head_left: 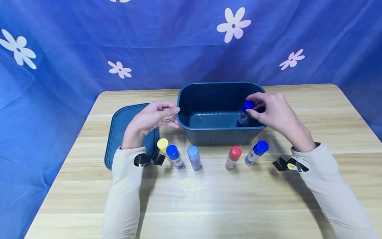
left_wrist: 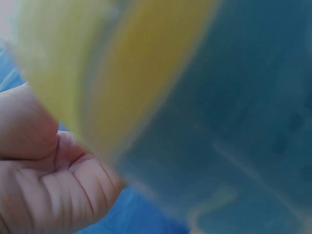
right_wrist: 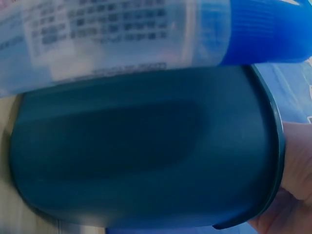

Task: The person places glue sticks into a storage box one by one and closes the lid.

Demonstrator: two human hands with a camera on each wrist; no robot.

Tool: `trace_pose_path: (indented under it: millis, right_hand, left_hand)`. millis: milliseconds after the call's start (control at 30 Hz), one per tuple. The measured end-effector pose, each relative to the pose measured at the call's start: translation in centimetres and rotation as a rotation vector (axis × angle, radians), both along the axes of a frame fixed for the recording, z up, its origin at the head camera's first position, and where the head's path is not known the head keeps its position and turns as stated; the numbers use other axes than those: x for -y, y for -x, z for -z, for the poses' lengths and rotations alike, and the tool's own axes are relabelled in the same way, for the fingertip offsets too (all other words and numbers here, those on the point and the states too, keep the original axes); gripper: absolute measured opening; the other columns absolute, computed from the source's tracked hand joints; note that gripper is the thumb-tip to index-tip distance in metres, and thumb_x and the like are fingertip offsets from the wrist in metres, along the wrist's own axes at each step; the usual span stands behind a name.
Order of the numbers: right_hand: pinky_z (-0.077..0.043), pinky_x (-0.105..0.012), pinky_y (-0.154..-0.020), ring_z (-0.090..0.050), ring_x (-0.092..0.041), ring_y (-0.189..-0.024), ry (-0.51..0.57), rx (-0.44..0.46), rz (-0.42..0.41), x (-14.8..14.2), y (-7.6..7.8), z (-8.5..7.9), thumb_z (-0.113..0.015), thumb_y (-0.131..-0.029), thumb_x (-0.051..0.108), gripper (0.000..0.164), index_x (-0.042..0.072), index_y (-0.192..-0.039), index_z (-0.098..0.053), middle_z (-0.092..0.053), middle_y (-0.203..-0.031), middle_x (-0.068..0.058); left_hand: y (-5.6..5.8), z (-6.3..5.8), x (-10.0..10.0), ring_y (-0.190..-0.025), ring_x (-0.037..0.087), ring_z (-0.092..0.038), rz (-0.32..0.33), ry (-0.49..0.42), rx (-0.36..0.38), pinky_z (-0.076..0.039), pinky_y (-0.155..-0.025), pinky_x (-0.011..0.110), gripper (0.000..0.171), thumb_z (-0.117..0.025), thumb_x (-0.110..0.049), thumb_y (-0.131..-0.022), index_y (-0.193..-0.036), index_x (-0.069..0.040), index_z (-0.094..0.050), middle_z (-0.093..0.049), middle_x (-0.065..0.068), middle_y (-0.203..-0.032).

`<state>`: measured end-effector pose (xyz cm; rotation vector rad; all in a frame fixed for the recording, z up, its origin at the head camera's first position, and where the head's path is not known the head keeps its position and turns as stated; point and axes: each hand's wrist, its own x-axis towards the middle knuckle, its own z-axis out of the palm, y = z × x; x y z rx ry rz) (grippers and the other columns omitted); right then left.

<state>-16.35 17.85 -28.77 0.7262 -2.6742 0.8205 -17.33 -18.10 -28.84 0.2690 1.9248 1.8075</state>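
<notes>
A dark teal plastic bin [head_left: 221,137] stands at the back of the table. At its left rim is my left hand [head_left: 150,118], thumb and fingers pinching the edge. My right hand [head_left: 276,109] reaches over the right end and holds a small blue-capped bottle [head_left: 242,118] by its cap, inside the bin. In front stand a yellow-capped bottle [head_left: 162,144], a blue-capped one, a light blue one [head_left: 194,157], a red-capped one [head_left: 233,157] and another blue-capped one [head_left: 256,152]. Blurred yellow [left_wrist: 141,63] fills much of the left wrist view. The right fingertips are hidden in the right wrist view.
A flat teal lid [head_left: 117,136] lies left of the bin, partly under my left forearm. Behind the wooden table [head_left: 197,205] hangs a blue cloth [head_left: 167,43] with white flowers. Both wrists carry small black cameras.
</notes>
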Motion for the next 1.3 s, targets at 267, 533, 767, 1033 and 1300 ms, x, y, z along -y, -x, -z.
trace_pose_path:
  millis: [267,533,767,1033,1300]
  right_hand:
    - [-0.058,-0.049,-0.076,-0.068,-0.036,-0.087,-0.064,-0.05,0.012,-0.2,-0.8,-0.3,-0.069,-0.087,0.006,0.027,-0.007,-0.11,-0.066,-0.069,-0.1,-0.022]
    - [-0.054,-0.037,-0.074,-0.066,-0.029,-0.084,0.011,-0.166,0.058,-1.2,-2.5,-0.7,-0.063,-0.091,0.005,0.016,-0.001,-0.104,-0.07,-0.071,-0.098,-0.015]
    - [-0.047,-0.008,-0.077,-0.066,-0.007,-0.083,0.269,-0.281,0.117,-2.5,-5.4,-0.1,-0.064,-0.087,0.001,0.014,0.003,-0.096,-0.075,-0.072,-0.091,-0.009]
    - [-0.056,-0.019,-0.075,-0.067,-0.015,-0.083,0.79,-0.07,-0.013,-2.5,-8.7,2.8,-0.055,-0.089,-0.015,0.014,-0.017,-0.099,-0.064,-0.071,-0.094,-0.012]
    - [-0.052,-0.024,-0.093,-0.064,-0.018,-0.102,1.06,0.233,0.014,-1.3,-12.0,6.1,-0.043,-0.091,-0.018,0.031,-0.011,-0.119,-0.055,-0.066,-0.111,-0.012]
  left_hand:
    - [0.0,0.1,-0.3,-0.074,0.02,-0.066,0.014,0.0,0.001,-0.058,-0.082,0.044,0.015,-0.052,-0.006,-0.099,-0.106,0.007,-0.054,-0.063,0.008,-0.081]
    - [0.2,0.2,-0.4,-0.074,0.02,-0.065,0.027,0.002,0.005,-0.058,-0.083,0.044,0.021,-0.051,-0.007,-0.099,-0.109,0.012,-0.05,-0.063,0.008,-0.081]
    - [0.3,0.5,0.2,-0.074,0.02,-0.066,0.029,-0.033,-0.002,-0.059,-0.08,0.04,0.011,-0.051,-0.006,-0.099,-0.101,0.0,-0.059,-0.063,0.009,-0.081]
    - [0.5,0.6,0.3,-0.074,0.019,-0.067,0.035,-0.043,0.001,-0.06,-0.079,0.038,0.012,-0.051,-0.007,-0.1,-0.102,0.0,-0.06,-0.064,0.009,-0.082]
    - [0.6,0.9,0.3,-0.074,0.02,-0.066,0.049,-0.064,-0.001,-0.059,-0.081,0.04,0.02,-0.051,-0.008,-0.1,-0.106,0.011,-0.054,-0.063,0.009,-0.082]
